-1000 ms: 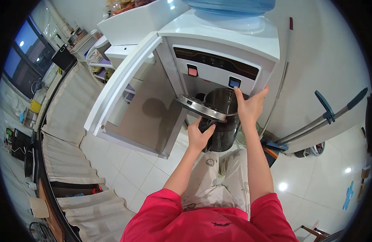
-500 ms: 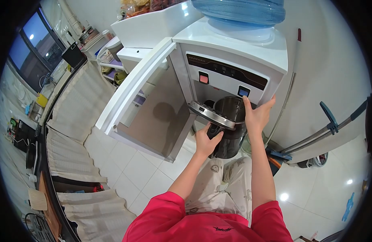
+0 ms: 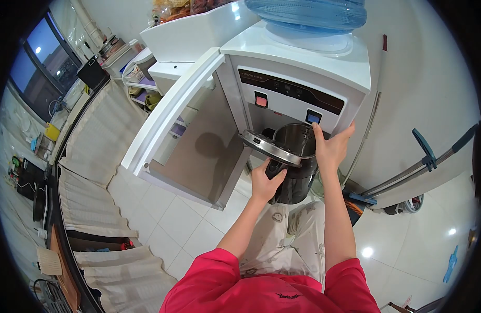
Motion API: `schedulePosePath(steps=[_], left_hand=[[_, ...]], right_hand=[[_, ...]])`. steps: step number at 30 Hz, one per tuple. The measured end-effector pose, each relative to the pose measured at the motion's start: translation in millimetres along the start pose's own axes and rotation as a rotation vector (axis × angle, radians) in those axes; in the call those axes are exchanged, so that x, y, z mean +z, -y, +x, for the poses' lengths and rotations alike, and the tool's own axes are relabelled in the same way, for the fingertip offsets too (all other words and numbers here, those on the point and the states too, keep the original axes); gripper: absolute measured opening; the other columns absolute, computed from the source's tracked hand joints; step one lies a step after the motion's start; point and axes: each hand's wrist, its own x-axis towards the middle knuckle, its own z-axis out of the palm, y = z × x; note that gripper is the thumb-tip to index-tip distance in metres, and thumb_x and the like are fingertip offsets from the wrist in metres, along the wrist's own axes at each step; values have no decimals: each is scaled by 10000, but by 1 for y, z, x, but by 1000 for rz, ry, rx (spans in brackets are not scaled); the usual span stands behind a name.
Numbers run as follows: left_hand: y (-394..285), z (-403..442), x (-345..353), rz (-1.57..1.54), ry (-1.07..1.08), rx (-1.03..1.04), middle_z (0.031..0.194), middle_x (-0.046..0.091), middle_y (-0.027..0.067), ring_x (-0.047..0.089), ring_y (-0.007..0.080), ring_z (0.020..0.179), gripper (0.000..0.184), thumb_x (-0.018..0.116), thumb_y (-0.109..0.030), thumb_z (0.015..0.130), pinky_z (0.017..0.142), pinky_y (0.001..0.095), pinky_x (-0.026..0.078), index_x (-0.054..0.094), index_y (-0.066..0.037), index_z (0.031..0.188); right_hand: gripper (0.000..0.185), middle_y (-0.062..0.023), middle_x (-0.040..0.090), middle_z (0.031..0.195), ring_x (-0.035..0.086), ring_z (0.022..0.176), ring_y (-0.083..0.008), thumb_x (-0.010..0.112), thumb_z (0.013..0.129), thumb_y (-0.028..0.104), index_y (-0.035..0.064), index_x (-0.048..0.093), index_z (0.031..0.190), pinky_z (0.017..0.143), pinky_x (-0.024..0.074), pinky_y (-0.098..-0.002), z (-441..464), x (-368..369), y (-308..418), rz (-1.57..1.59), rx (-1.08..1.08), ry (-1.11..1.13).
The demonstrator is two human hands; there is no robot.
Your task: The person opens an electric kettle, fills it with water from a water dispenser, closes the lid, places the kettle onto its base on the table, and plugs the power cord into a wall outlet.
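From the head view, my left hand [image 3: 265, 181] is wrapped round the handle [image 3: 273, 168] of the kettle [image 3: 296, 189], at the front of the water dispenser [image 3: 251, 46], its open mouth below the blue switch [image 3: 313, 118]. My right hand [image 3: 331, 152] is spread, thumb at the switch, fingers by the dispenser's right edge. I'd best hold the kettle level, press evenly and mind the raised lid [image 3: 269, 149].

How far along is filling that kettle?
Already done: the water dispenser's door stands open and the electric kettle's lid is up. In hand: the left hand grips the handle, with the kettle under the blue button, where the right hand's thumb rests. Left: probably finishing the fill, then closing lid and door; I can't tell the water level.
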Motion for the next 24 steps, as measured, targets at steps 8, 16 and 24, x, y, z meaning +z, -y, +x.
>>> schedulePosePath(steps=[8, 16, 24], left_hand=[[-1, -1, -2, 17, -8, -19, 826, 713, 136, 691, 198, 742, 257, 715, -121, 779, 708, 299, 509, 665, 39, 974], [-1, 0, -1, -13, -12, -15, 829, 711, 143, 684, 194, 749, 250, 712, -112, 781, 715, 300, 503, 660, 49, 965], [6, -1, -1, -51, -1, -18, 808, 701, 123, 646, 156, 730, 235, 700, -112, 789, 701, 293, 491, 658, 47, 957]], right_hand=[[929, -297, 495, 1293, 553, 1139, -450, 756, 808, 380, -27, 197, 1428, 929, 446, -474, 0, 2, -4, 2, -35, -20], [922, -298, 490, 1294, 548, 1144, -450, 757, 807, 378, -31, 207, 1423, 932, 442, -473, 0, 1, -2, 11, -37, -20], [950, -295, 471, 1329, 531, 1150, -458, 789, 763, 320, -35, 214, 1430, 921, 442, -487, 0, 0, 0, 18, 12, -12]])
